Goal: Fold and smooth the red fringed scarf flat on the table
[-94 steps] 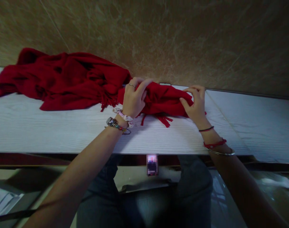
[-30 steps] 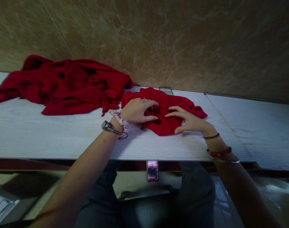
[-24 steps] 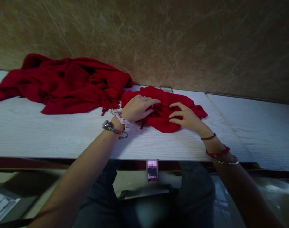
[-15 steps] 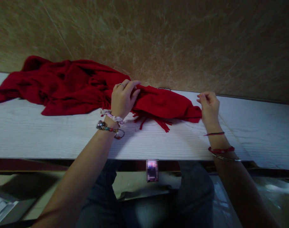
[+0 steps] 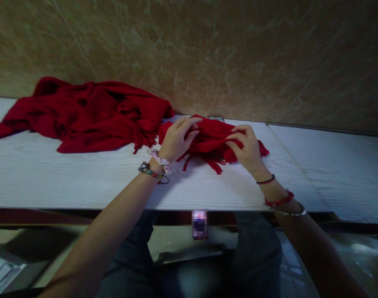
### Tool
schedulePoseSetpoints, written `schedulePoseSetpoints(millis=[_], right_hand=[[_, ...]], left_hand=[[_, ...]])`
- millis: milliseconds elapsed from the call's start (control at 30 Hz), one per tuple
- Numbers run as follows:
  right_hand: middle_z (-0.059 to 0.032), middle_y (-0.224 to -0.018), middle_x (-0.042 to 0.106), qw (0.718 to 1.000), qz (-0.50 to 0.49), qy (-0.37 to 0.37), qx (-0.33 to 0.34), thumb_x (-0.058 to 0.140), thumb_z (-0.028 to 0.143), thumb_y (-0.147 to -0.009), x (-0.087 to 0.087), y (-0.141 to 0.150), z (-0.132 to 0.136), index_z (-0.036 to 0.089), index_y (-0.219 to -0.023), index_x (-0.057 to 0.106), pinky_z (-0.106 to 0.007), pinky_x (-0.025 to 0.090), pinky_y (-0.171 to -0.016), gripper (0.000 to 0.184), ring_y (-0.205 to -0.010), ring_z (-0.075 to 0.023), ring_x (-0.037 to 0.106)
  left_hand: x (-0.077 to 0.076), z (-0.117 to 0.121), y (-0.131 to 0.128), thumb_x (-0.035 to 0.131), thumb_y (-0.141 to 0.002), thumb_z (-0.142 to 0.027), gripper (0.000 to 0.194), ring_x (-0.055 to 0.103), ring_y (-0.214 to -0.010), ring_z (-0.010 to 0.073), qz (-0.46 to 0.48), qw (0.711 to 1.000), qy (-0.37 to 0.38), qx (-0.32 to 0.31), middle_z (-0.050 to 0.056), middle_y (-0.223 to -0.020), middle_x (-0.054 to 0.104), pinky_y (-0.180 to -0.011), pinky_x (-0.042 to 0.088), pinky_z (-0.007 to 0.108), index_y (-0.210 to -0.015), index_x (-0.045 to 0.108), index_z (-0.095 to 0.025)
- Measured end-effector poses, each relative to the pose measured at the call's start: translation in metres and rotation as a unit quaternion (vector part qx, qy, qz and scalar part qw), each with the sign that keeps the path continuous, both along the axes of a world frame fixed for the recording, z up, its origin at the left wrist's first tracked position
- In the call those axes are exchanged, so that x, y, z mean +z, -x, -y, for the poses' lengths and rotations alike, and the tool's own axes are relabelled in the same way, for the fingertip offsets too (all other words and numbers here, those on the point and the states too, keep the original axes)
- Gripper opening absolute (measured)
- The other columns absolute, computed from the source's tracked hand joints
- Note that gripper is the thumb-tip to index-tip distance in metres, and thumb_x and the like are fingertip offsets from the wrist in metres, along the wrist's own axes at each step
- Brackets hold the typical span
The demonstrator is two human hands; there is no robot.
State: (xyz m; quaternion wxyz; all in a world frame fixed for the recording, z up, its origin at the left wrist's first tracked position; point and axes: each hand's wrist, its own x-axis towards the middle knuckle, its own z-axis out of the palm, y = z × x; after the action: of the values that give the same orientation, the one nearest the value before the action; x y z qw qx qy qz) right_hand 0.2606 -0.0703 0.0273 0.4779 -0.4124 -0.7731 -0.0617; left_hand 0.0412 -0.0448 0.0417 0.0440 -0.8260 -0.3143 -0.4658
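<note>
1. Fingers of the right hand (image 5: 249, 155): thumb and forefinger tips close together on a raised fold of the red fringed cloth (image 5: 212, 131).
2. Fingers of the left hand (image 5: 175, 141): curled over the cloth's nine o'clock end, with a narrow gap between thumb and forefinger. Whether they grip cannot be told, as some tips are hidden. A ring (image 5: 176, 121) sits on one finger.
3. The red fringed cloth lies bunched on a white wood-grain table (image 5: 114, 178), between the hands. Taking it as the centre and the wall (image 5: 207, 54) as twelve, the right hand is at about four and the tassels (image 5: 217, 166) spill toward six.
4. At twelve, just behind it, a flat dark-edged object (image 5: 216, 118) shows, mostly covered.
5. At the wrists: a pale scrunchie (image 5: 161, 161) and a beaded bracelet (image 5: 154, 174) on the left; a red bracelet (image 5: 279, 200) and a silver bangle (image 5: 290, 213) on the right.
6. Toward nine, a larger red cloth (image 5: 92, 118) lies rumpled, reaching the wall.
7. At six, below the table edge, a pixelated patch (image 5: 200, 224) hides its content.
8. Far out at eight: papers (image 5: 3, 269), blurred.
</note>
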Motion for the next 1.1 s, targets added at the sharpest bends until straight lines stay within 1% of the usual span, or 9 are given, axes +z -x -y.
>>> schedulePoseSetpoints(millis=[133, 233, 400, 533, 633, 700, 833, 967, 1100], right_hand=[[-0.0021, -0.081, 0.051, 0.986, -0.166, 0.018, -0.016, 0.053, 0.039, -0.077, 0.001, -0.019, -0.014, 0.022, -0.072, 0.057, -0.037, 0.045, -0.075, 0.018, -0.082, -0.0181, 0.051], [0.0003, -0.077, 0.052, 0.96, -0.273, 0.053, 0.036, 0.054, 0.043, -0.076, -0.003, -0.026, -0.021, 0.022, -0.072, 0.056, -0.035, 0.043, -0.077, 0.021, -0.077, -0.0157, 0.051], [0.0036, -0.072, 0.053, 0.906, -0.392, 0.088, 0.136, 0.061, 0.046, -0.069, 0.001, -0.018, -0.021, 0.022, -0.071, 0.056, -0.029, 0.043, -0.074, 0.025, -0.07, -0.0118, 0.051], [0.0037, -0.067, 0.054, 0.873, -0.443, 0.094, 0.18, 0.063, 0.04, -0.068, 0.034, -0.021, -0.031, 0.021, -0.068, 0.054, -0.029, 0.044, -0.071, 0.021, -0.063, -0.0109, 0.051], [0.0019, -0.07, 0.056, 0.892, -0.418, 0.033, 0.171, 0.058, 0.035, -0.074, 0.068, -0.046, -0.049, 0.023, -0.067, 0.053, -0.032, 0.044, -0.074, 0.015, -0.066, -0.0129, 0.053], [-0.0007, -0.072, 0.056, 0.915, -0.389, -0.031, 0.101, 0.05, 0.036, -0.078, 0.08, -0.067, -0.061, 0.023, -0.068, 0.053, -0.035, 0.044, -0.074, 0.016, -0.07, -0.0149, 0.054], [-0.0029, -0.069, 0.055, 0.977, -0.181, -0.014, -0.108, 0.055, 0.028, -0.072, 0.06, -0.082, -0.073, 0.019, -0.067, 0.058, -0.043, 0.044, -0.074, 0.011, -0.072, -0.0189, 0.054], [-0.0036, -0.075, 0.056, 0.991, -0.09, 0.01, -0.095, 0.054, 0.021, -0.069, 0.022, -0.049, -0.061, 0.019, -0.072, 0.063, -0.043, 0.047, -0.073, 0.009, -0.076, -0.02, 0.055], [-0.0071, -0.099, 0.054, 0.999, -0.014, -0.021, -0.03, 0.048, 0.021, -0.077, 0.013, -0.009, -0.034, 0.023, -0.098, 0.061, -0.042, 0.043, -0.085, 0.024, -0.097, -0.0215, 0.052]], left_hand=[[-0.001, 0.004, -0.005, 0.043, -0.085, -0.015, 0.022, 0.051, -0.093, 0.0156, -0.12, 0.989, -0.084, -0.029, 0.002, -0.097, 0.059, -0.08, 0.038, 0.032, -0.098, 0.059, -0.023], [-0.002, 0.006, -0.009, 0.048, -0.084, -0.021, 0.021, 0.051, -0.096, 0.0176, -0.175, 0.979, -0.097, -0.032, 0.003, -0.098, 0.061, -0.081, 0.036, 0.034, -0.102, 0.057, -0.023], [-0.001, 0.0, -0.003, 0.049, -0.084, -0.024, 0.013, 0.053, -0.085, 0.0168, -0.068, 0.986, -0.13, 0.077, 0.002, -0.081, 0.061, -0.079, 0.036, 0.034, -0.091, 0.06, -0.021], [0.027, -0.013, 0.009, 0.047, -0.086, -0.027, 0.015, 0.052, -0.079, 0.0153, 0.034, 0.982, -0.143, 0.12, 0.001, -0.076, 0.057, -0.073, 0.04, 0.032, -0.081, 0.059, -0.02], [0.057, -0.026, 0.023, 0.047, -0.087, -0.025, 0.012, 0.051, -0.077, 0.0128, 0.097, 0.977, -0.136, 0.129, 0.0, -0.079, 0.056, -0.07, 0.042, 0.029, -0.081, 0.055, -0.019], [0.067, -0.034, 0.032, 0.045, -0.087, -0.024, 0.009, 0.052, -0.078, 0.0116, 0.134, 0.976, -0.114, 0.127, 0.0, -0.082, 0.055, -0.07, 0.043, 0.027, -0.084, 0.052, -0.019], [0.043, -0.046, 0.042, 0.045, -0.083, -0.017, 0.007, 0.053, -0.077, 0.0127, 0.091, 0.991, -0.022, 0.094, 0.0, -0.08, 0.056, -0.071, 0.043, 0.027, -0.082, 0.052, -0.019], [-0.003, -0.047, 0.041, 0.042, -0.073, -0.01, 0.024, 0.052, -0.076, 0.016, 0.006, 0.993, 0.057, 0.102, 0.004, -0.08, 0.054, -0.07, 0.044, 0.029, -0.093, 0.055, -0.016], [-0.015, -0.035, 0.038, 0.046, -0.062, -0.007, 0.049, 0.047, -0.099, 0.0205, -0.042, 0.997, 0.022, 0.057, 0.009, -0.105, 0.049, -0.084, 0.04, 0.034, -0.11, 0.052, -0.015]])
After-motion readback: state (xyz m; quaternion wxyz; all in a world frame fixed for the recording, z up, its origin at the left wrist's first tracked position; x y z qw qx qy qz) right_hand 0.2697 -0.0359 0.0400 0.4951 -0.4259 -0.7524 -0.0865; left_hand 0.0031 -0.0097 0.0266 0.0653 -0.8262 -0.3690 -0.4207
